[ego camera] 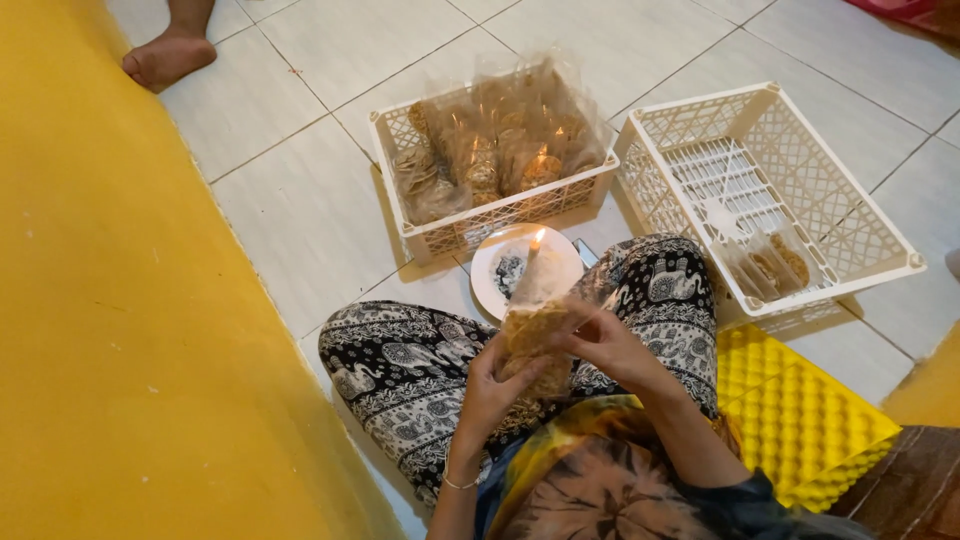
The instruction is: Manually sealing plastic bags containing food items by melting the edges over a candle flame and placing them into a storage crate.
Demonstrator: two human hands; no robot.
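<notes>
I sit cross-legged on a tiled floor in patterned black-and-white trousers. My left hand (492, 385) and my right hand (606, 343) both hold a clear plastic bag of round brown crackers (533, 337) above my lap. The top of the bag reaches up toward a lit candle (536, 243) standing on a white plate (492, 270) just in front of my knees. My left hand grips the bag's lower side, and my right hand pinches it near the upper right.
A white plastic crate (480, 222) full of bagged crackers sits beyond the plate. Another white crate (905, 262) to the right holds one or two bags. Yellow foam mat (800, 420) lies at my right, a yellow surface (110, 330) at left, another person's bare foot (165, 55) top left.
</notes>
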